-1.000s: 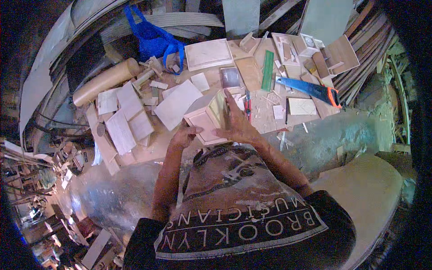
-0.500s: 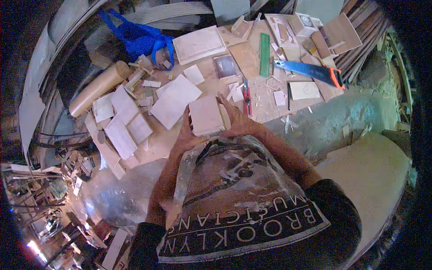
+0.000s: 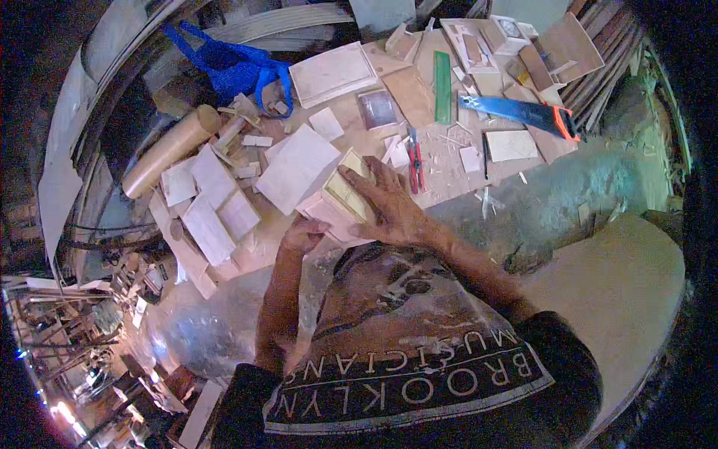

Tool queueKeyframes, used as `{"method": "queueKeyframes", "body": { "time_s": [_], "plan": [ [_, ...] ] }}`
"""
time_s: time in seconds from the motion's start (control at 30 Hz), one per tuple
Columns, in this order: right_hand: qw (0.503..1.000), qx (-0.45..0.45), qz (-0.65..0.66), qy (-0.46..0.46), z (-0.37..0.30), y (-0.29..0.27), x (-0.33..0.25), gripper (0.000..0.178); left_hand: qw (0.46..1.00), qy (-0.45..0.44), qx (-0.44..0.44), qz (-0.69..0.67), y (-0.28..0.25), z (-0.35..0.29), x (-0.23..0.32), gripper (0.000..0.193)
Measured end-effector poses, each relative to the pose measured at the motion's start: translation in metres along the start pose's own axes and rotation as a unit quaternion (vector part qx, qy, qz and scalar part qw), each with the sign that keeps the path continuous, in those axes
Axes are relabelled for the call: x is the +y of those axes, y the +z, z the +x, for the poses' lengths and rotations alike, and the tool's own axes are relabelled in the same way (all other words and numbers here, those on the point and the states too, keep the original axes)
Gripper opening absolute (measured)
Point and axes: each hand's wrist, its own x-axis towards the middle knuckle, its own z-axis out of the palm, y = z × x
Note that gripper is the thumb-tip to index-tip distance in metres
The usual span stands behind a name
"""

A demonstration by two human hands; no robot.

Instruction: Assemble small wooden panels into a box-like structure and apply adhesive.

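Observation:
A small wooden box point(image 3: 334, 215) is held tilted at the table's near edge, in front of my chest. My left hand point(image 3: 305, 233) grips its lower left corner, thumb against the wood. Around its right side wraps my right hand point(image 3: 395, 200), fingers spread over a framed, recessed face of the box. Just beyond the box lies a large pale wooden panel point(image 3: 298, 168). Right of my right hand is a red-handled tool point(image 3: 416, 168), perhaps pliers or cutters, on the table.
A handsaw point(image 3: 516, 116) with an orange and black handle and a green strip point(image 3: 442, 86) lie on the wooden table point(image 3: 437, 187). Thin boards point(image 3: 206, 228) and a brown cylinder point(image 3: 170, 151) are at the left. Behind sits a blue bag point(image 3: 235, 71); offcuts and shavings are scattered about.
The box has been turned and tilted between my hands, so its recessed side now shows. My right hand has shifted over that side; my left hand has slid to a lower corner.

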Motion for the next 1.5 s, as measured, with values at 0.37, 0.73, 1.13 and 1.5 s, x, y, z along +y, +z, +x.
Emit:
{"method": "queueKeyframes", "body": {
  "time_s": [0.37, 0.73, 1.13, 1.5],
  "plan": [
    [0.998, -0.023, 0.025, 0.043, 0.006, -0.014, -0.02, 0.096, 0.994, 0.075, -0.053, 0.056, 0.011, 0.006, 0.005, 0.086],
    [0.998, 0.033, -0.007, -0.056, 0.005, -0.012, -0.021, 0.068, 0.992, 0.085, -0.059, 0.077, 0.02, 0.012, 0.011, 0.081],
    [0.996, 0.061, 0.033, -0.063, -0.002, -0.011, -0.016, 0.068, 0.993, 0.085, 0.005, 0.085, 0.027, 0.012, 0.014, 0.089],
    [0.985, 0.088, 0.146, -0.028, -0.004, -0.02, 0.001, 0.092, 0.976, 0.115, 0.011, 0.182, 0.044, 0.008, 0.023, 0.111]
  ]
}}
